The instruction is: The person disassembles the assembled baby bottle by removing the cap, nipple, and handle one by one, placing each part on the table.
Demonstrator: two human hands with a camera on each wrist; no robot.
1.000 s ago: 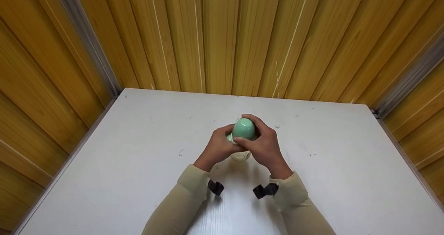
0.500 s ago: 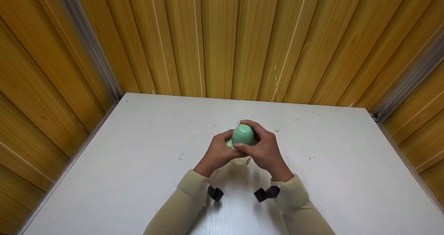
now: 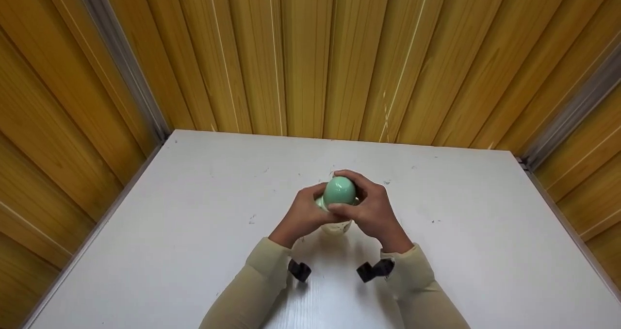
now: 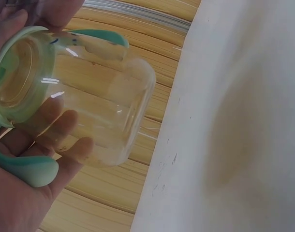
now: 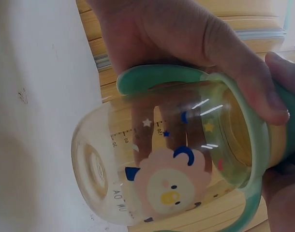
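A clear baby bottle point(image 5: 162, 154) with green side handles hangs tilted above the table, its base toward the tabletop. A pink sheep print, stars and measuring marks show on its side in the right wrist view. My left hand point(image 3: 305, 210) grips the bottle around its body and collar; its fingers show through the clear wall point(image 4: 109, 92) in the left wrist view. A rounded, glossy green cap point(image 3: 339, 190) tops the bottle. With thumb and fingers curled about that cap, my right hand point(image 3: 371, 210) holds it. Parts of the bottle are hidden behind both hands in the head view.
The white table point(image 3: 194, 222) carries small scuff marks and the shadows of hands and bottle. Yellow wood-patterned panels point(image 3: 305, 57) rise behind and at both sides, with metal corner strips point(image 3: 126, 52). Dark wrist mounts point(image 3: 299, 271) stick out below the sleeves.
Hands and bottle sit slightly lower in the head view, as does the table's far edge. The right fingertips have shifted a little to the left at the cap; both hands keep hold.
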